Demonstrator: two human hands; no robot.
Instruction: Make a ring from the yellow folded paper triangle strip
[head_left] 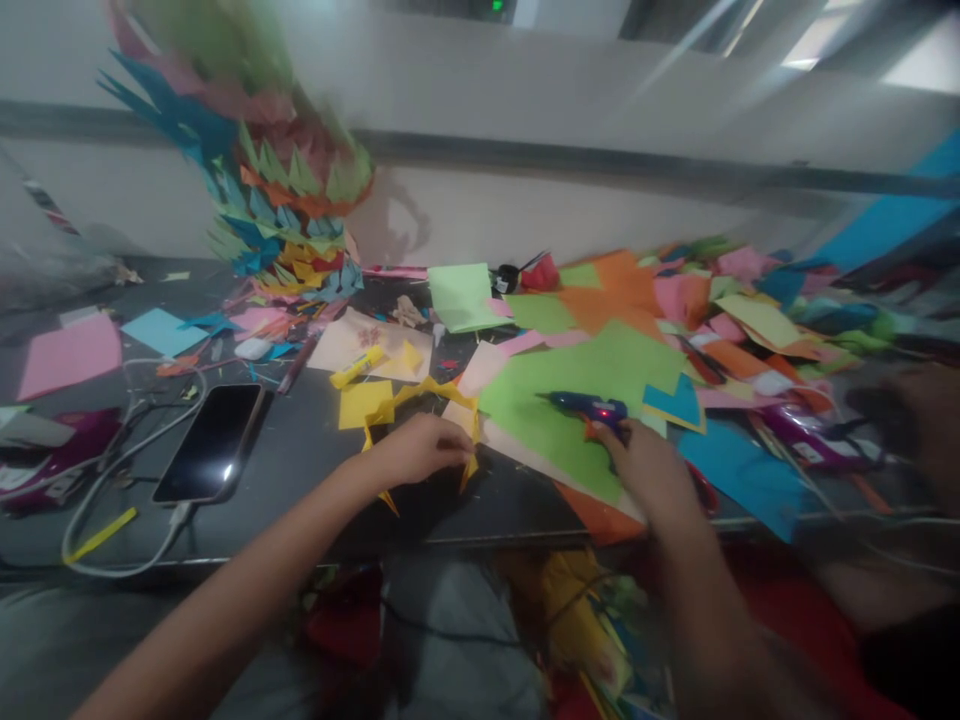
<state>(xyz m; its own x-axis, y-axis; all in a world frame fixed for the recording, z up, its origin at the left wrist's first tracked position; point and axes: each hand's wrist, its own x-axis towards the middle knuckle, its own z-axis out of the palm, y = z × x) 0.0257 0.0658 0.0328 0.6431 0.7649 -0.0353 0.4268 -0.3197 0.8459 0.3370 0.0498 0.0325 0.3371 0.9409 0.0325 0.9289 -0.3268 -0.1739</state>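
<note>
My right hand (646,462) is wrapped round the grip of a dark blue hot glue gun (585,405). A small red light glows on the gun, and its nozzle points left above a large green paper sheet (517,385). The fingers of my left hand (424,448) are pinched on the right side of a yellow folded-paper ring (427,387) with pointed tips. Part of that ring is hidden behind the hand. Beside it lie a yellow paper square (356,406) and a yellow glue stick (356,367).
A phone (211,445) on a white cable lies at left. A tall colourful folded-paper sculpture (300,190) stands at the back left. Coloured paper (615,285) is heaped at the back right. Another person's hand (926,410) shows at the right edge, near a purple object (814,437).
</note>
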